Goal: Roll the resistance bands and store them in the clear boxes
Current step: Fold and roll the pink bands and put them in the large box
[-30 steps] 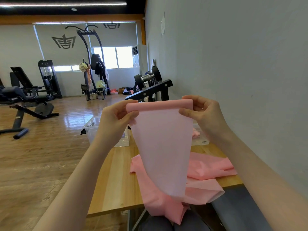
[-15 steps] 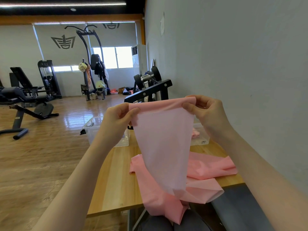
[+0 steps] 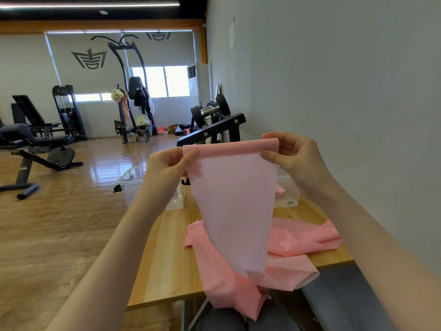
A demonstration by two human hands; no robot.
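Pink resistance band [image 3: 235, 211] held up above the wooden table [image 3: 167, 259], top edge folded over into a narrow first turn. Left hand [image 3: 167, 173] pinching the left end of that fold between thumb and curled fingers; right hand [image 3: 293, 158] pinching the right end the same way, fingertips partly hidden behind the band. Sheet hanging down from the fold, narrowing toward the table edge, translucent enough to blur whatever sits behind. Lower length heaped in loose folds on the table's near right part, one tail spilling over the front edge toward the lap; end of that tail cut off from clear sight among the folds.

Two clear boxes at the table's far side: left clear box [image 3: 133, 185] largely covered by the left wrist, contents not readable; right clear box [image 3: 287, 194] mostly behind the band and right forearm, something pink inside, shape unclear, small label on its front too small to read. Black weight bench [image 3: 214, 130] just beyond, partly blocked by the raised band. Dark padded seat [image 3: 338, 297] at lower right, cut by the frame.
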